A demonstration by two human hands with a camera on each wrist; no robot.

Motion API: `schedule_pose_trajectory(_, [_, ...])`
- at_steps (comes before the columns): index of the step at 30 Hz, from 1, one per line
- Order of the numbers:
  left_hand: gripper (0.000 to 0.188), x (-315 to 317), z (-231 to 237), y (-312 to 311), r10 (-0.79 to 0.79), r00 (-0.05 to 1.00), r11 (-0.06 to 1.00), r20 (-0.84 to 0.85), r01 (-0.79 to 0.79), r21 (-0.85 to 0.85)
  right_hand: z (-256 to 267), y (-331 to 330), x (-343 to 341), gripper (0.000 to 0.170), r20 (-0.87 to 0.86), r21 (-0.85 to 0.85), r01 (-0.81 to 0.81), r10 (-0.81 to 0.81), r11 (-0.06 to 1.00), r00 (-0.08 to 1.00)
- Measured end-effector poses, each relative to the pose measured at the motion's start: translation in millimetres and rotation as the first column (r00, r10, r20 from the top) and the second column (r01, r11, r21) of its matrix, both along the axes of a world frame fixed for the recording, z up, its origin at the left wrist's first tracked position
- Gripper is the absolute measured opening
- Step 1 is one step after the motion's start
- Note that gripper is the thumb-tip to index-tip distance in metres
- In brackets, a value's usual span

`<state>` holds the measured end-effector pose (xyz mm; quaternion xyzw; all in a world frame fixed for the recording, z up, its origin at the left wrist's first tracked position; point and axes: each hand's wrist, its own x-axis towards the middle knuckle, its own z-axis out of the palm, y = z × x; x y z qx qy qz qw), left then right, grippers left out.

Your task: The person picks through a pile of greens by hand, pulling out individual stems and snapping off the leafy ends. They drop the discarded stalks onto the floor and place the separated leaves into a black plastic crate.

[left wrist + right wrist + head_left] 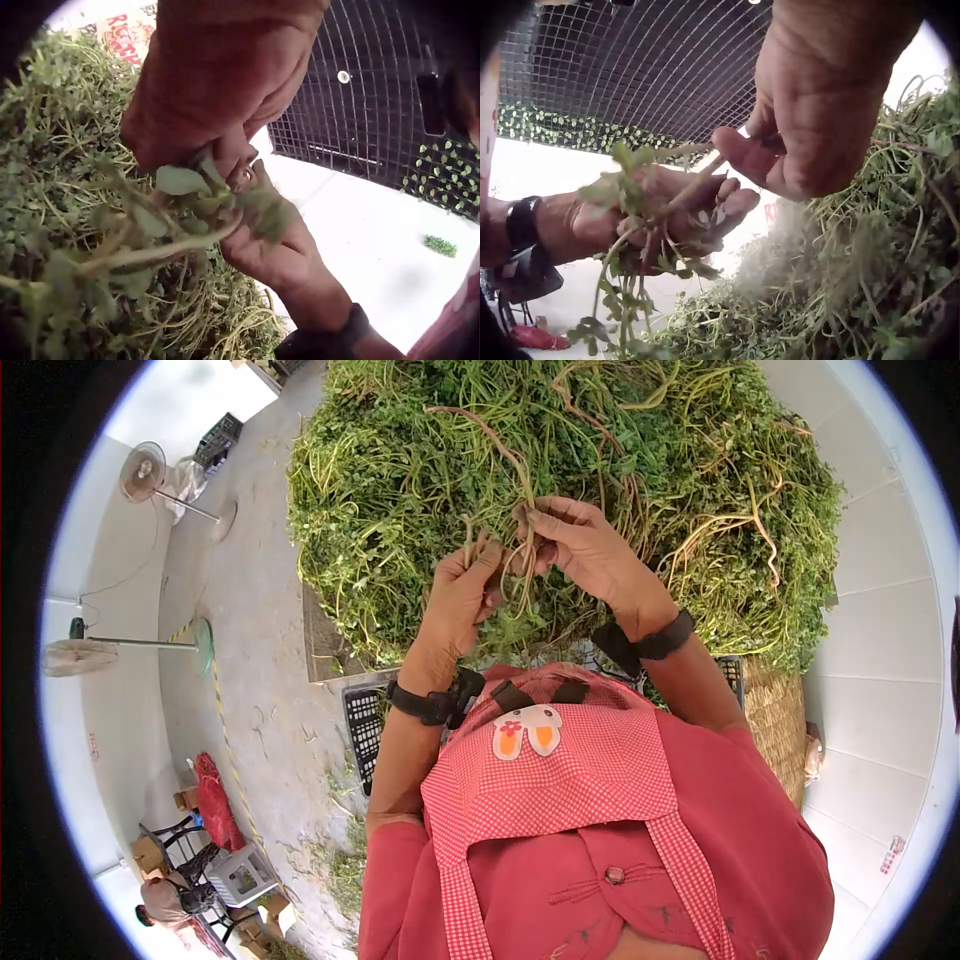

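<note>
Over a large heap of leafy green plants (390, 490), both hands work close together at chest height. My left hand (458, 602) pinches short stem pieces (468, 535) between thumb and fingers. My right hand (592, 557) grips a long brownish stem (500, 448) that reaches up and left across the heap. Below the right fingers, thinner stems and a leafy sprig (515, 628) hang between the hands. In the right wrist view, the right thumb and forefinger pinch a stem (697, 184), with the leafy sprig (634, 225) in front of the left hand.
Several loose brown stems (752, 518) lie on top of the heap. Black plastic crates (362, 725) and a woven basket (772, 710) stand under its near edge. Two fans (143, 472) are on the left, and another person (165, 900) sits at lower left.
</note>
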<state>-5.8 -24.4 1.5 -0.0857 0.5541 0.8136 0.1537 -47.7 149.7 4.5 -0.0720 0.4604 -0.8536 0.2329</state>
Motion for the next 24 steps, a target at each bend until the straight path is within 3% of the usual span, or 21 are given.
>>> schedule_pose_trajectory(4, [0.016, 1, -2, 1, -0.112, 0.992, 0.991, 0.060, 0.107, 0.082, -9, 1, 2, 0.024, 0.016, 0.053, 0.011, -0.011, 0.999, 1.000])
schedule_pose_trajectory(9, [0.019, -2, -4, 1, -0.290, 0.957, 0.953, -0.030, 0.291, 0.083, -9, 7, 0, 0.023, -0.160, 0.229, -0.007, 0.044, 0.973, 0.986])
schedule_pose_trajectory(12, [0.021, 2, 1, 6, -0.248, 0.963, 0.960, 0.104, 0.230, 0.159, -6, 7, 0, 0.022, -0.154, 0.226, -0.024, 0.060, 0.974, 0.986])
schedule_pose_trajectory(16, [0.022, 2, -5, 4, -0.295, 0.945, 0.926, 0.142, 0.247, 0.285, -3, 10, 2, 0.020, -0.062, 0.190, -0.082, 0.096, 0.978, 0.994])
schedule_pose_trajectory(19, [0.023, 4, -8, 6, -0.284, 0.950, 0.929, 0.127, 0.240, 0.283, -8, 11, 2, 0.020, -0.113, 0.217, -0.067, 0.093, 0.974, 0.989])
schedule_pose_trajectory(22, [0.023, 4, -15, 7, -0.316, 0.949, 0.930, 0.000, 0.309, 0.200, -9, 13, -1, 0.019, -0.099, 0.177, -0.076, 0.094, 0.981, 0.991])
schedule_pose_trajectory(24, [0.022, 8, -14, 11, -0.263, 0.963, 0.965, -0.062, 0.263, -0.020, -14, 14, -4, 0.021, -0.067, -0.011, -0.024, 0.023, 1.000, 0.998])
